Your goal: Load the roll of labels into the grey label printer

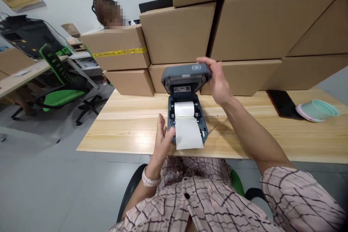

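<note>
A dark grey label printer (171,117) stands on the wooden table with its lid (187,72) raised. Inside it sits a white label roll (184,109), and a strip of label paper (189,134) runs from the roll out over the front edge. My right hand (219,83) grips the right side of the lid, fingers over its top. At the printer's left front side is my left hand (162,139), fingers stretched out and thumb near the body's edge; whether it touches is hard to see. It holds nothing.
Stacked cardboard boxes (178,32) line the back of the table (122,123). To the right lie a dark phone (284,104) and a mint-green cup (320,109). A thin cable (217,126) runs beside the printer. Behind the boxes at left is another person (108,14); a green chair (63,96) stands left.
</note>
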Available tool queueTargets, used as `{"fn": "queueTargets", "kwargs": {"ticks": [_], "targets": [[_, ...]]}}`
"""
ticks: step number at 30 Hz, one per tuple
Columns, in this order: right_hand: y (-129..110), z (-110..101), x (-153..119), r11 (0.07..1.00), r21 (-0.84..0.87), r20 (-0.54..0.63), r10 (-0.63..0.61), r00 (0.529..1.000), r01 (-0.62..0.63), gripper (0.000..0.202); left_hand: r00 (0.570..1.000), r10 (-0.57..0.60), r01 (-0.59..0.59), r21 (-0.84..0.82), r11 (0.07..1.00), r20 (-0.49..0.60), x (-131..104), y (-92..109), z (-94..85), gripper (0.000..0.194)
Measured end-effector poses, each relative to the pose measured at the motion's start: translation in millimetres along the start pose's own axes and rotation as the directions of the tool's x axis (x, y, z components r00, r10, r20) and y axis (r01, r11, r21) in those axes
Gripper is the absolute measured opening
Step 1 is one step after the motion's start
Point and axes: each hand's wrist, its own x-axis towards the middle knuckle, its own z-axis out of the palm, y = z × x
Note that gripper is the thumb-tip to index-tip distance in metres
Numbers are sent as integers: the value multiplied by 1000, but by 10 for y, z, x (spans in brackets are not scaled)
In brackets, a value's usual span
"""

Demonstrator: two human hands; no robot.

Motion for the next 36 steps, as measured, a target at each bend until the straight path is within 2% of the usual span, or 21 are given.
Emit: {"fn": "queueTargets", "kwargs": {"ticks": [2,4,6,8,12,17,22,27,29,30,32,33,34,36], "targets": [[-98,13,-457,999,-51,90,16,996,-11,91,992,93,-95,-20,995,-85,69,71,-42,80],[-123,53,-838,996,-92,165,-4,986,20,83,980,158,-161,-19,987,-117,153,154,-53,75],[-92,107,-1096,994,-94,177,-41,983,58,68,980,166,-168,-8,986,-112,228,218,-29,80],[-37,166,-1229,995,-68,149,-56,987,67,53,988,129,-130,-4,991,-83,276,240,16,89],[63,256,-1287,996,-1,81,-92,992,92,39,999,18,-21,-72,997,-42,284,174,87,99],[105,314,-1349,993,24,48,-116,992,115,36,1000,-22,20,-184,983,-12,215,80,100,105],[83,344,-1407,994,-6,38,-111,993,111,39,1000,27,-24,-215,976,12,186,54,134,94],[85,338,-1411,993,-19,47,-119,992,120,39,997,77,-76,-128,989,-1,164,53,138,79],[89,332,-1407,992,-33,42,-121,992,123,39,986,143,-149,-64,987,-91,53,23,111,68],[90,331,-1405,991,-41,41,-123,992,124,39,965,187,-195,-21,981,-185,-32,-2,96,56],[93,332,-1401,990,-55,45,-128,991,131,39,892,248,-240,68,968,-378,-236,-61,72,25],[95,335,-1401,989,-59,50,-130,990,133,39,881,230,-214,86,973,-414,-337,-88,68,22],[98,337,-1401,989,-62,53,-132,990,135,39,914,167,-148,81,986,-370,-424,-109,68,32],[103,338,-1403,989,-69,57,-130,990,134,38,979,-35,42,29,999,-201,-536,-125,82,46]]}}
